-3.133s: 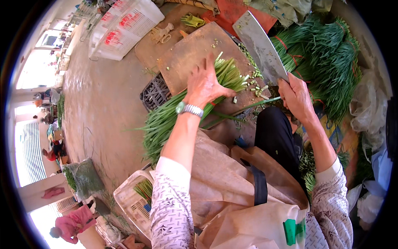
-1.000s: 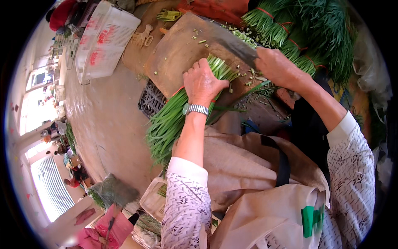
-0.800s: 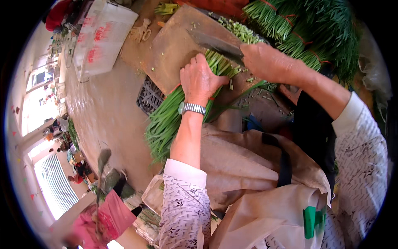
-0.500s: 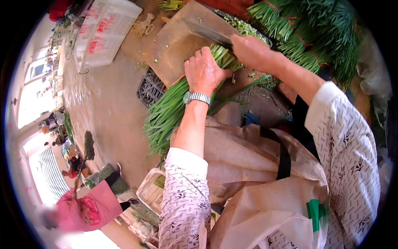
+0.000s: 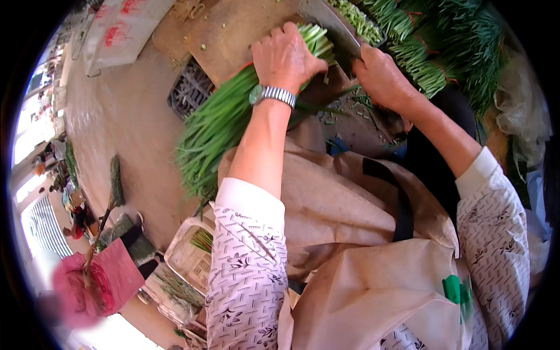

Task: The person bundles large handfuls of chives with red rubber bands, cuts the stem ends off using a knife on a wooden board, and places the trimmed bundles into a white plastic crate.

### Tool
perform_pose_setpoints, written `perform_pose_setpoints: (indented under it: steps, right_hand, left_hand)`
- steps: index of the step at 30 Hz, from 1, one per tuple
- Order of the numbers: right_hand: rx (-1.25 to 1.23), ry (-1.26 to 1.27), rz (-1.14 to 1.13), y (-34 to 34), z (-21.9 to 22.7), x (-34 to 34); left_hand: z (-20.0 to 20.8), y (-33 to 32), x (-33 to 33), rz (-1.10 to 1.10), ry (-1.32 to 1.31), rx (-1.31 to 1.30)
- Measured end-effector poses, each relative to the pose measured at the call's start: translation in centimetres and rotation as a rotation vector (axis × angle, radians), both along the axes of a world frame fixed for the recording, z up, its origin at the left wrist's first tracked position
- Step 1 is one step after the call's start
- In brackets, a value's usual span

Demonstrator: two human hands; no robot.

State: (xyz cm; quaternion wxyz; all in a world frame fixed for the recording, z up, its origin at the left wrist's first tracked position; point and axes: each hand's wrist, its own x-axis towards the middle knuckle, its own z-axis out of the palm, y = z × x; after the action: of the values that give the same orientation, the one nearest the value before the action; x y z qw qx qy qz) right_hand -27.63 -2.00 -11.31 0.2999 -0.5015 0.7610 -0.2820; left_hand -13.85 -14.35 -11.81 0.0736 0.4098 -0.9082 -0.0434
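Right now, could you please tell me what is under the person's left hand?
A bundle of green stalks lies under the left hand, with pale ends showing on one side and leaves on the other. The stretch beneath the hand is covered.

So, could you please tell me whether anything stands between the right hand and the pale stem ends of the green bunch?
Yes, the knife held in the right hand: its blade lies beside the pale stem ends. I see nothing else there, though the left hand lies across the green bunch close by.
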Motion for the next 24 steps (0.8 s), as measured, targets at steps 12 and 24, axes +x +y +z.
perform_pose_setpoints:
  steps: [12,24]
  right_hand:
    - [-0.139,0.593,0.115,0.7,-2.5,-1.5]
    - [-0.233,0.492,0.201,2.3,-1.8,1.5]
  left_hand:
    - [1.7,-0.3,2.2,0.019,0.099,0.164]
    - [17.4,3.7,13.6,0.053,1.209,0.061]
